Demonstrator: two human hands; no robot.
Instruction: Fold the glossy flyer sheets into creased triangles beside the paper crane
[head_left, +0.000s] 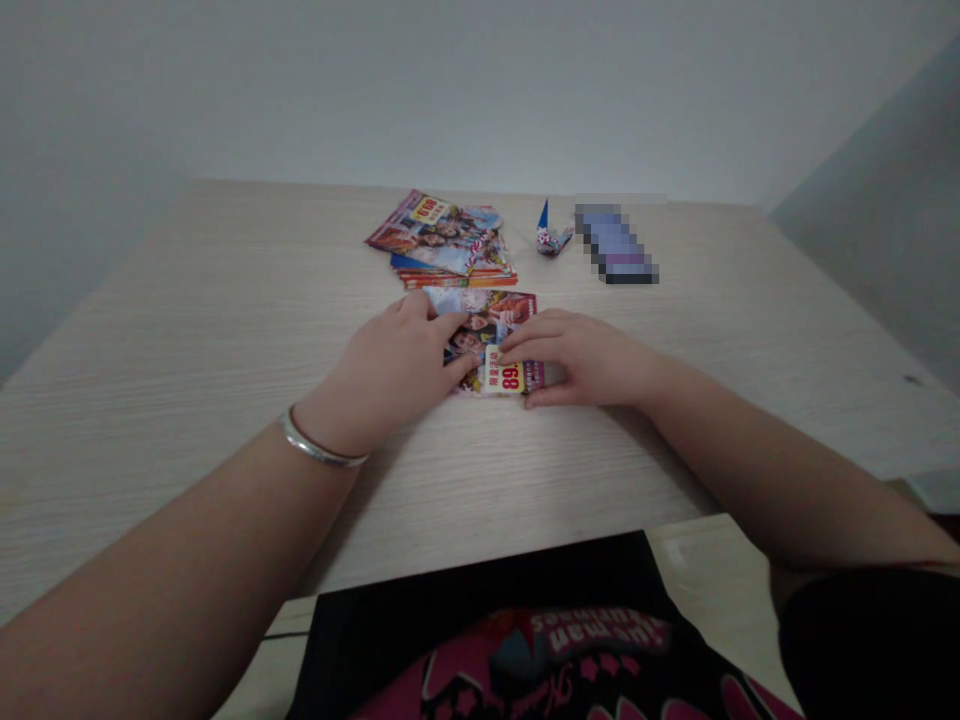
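A colourful printed flyer (480, 333) lies flat on the table in front of me, with a yellow price patch near its lower right. My left hand (409, 350), below a silver bangle, rests on the flyer's left side with its fingers spread. On the right side lies my right hand (574, 355), fingers stretched out over the flyer's edge and the price patch. Parts of the sheet are hidden under both hands.
Behind the flyer is a loose stack of similar flyers (442, 235). To its right stand a small folded paper crane (551, 238) and a blurred-out phone (619, 245). The pale wooden table (225, 260) meets a wall at the back.
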